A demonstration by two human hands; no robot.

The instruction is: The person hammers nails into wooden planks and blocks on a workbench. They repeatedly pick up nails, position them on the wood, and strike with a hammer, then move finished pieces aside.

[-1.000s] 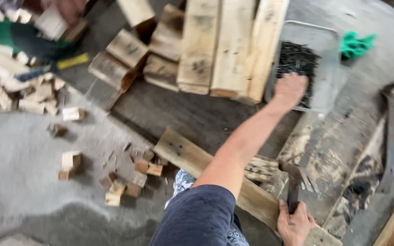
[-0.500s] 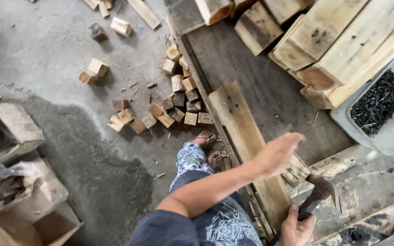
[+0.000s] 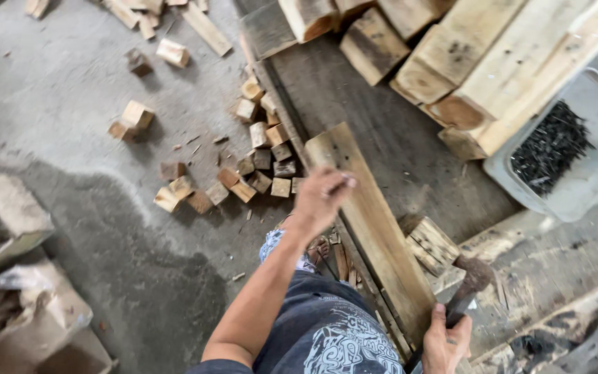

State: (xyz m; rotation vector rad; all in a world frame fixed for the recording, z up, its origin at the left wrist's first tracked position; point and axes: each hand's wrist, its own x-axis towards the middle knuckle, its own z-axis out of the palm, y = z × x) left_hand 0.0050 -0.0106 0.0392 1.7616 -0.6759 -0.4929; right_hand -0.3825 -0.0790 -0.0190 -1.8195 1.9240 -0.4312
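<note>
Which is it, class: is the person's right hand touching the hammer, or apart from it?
Touching. The head view shows the right hand wrapped around the handle of the hammer, with no gap between them.

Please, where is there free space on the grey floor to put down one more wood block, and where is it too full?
Free: the bare grey concrete floor between the torn cardboard box and the cluster of small wooden offcut blocks. Also the dark worn board surface between the long pale plank and the stacked timber beams. Crowded: around the offcut blocks and beside the grey tray of black nails.
</note>
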